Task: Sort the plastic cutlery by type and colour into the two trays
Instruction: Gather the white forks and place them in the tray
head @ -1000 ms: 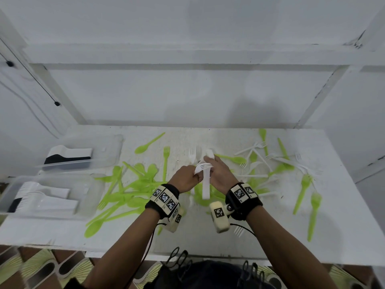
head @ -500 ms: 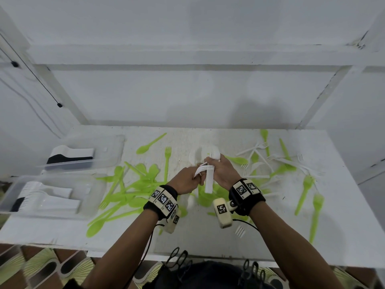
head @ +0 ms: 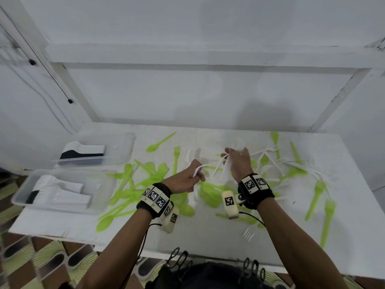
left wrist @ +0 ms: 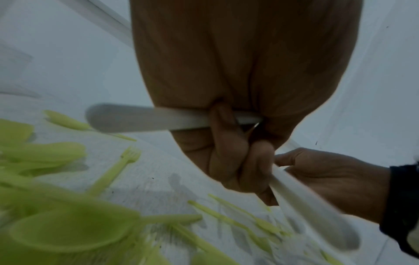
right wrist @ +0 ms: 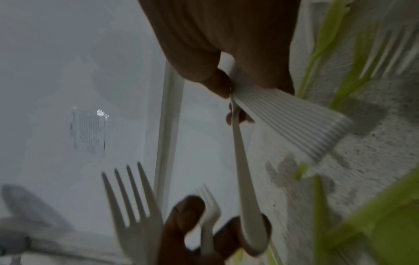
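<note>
My left hand [head: 198,176] grips white plastic forks [head: 196,171] above the green pile; their tines [right wrist: 133,197] show in the right wrist view, and one handle [left wrist: 136,118] sticks out sideways. A little to the right and farther back, my right hand [head: 229,157] holds a stack of white cutlery handles [right wrist: 294,118] and pinches one single white piece [right wrist: 244,179]. That piece slants down to my left fingers [right wrist: 181,224]; whether they touch it I cannot tell. Two clear trays, the far tray [head: 123,149] and the near tray [head: 102,197], stand at the left with white cutlery stacked inside.
Green spoons and forks [head: 135,184] lie heaped between the trays and my hands. More green and white pieces [head: 291,163] are scattered on the right of the white table [head: 354,236]. One white fork [head: 249,233] lies near the front edge. A wall stands close behind.
My hands were pressed together around the white cutlery; now they have drawn apart. The right hand moved right and back with the stack, the left stayed holding its forks.
</note>
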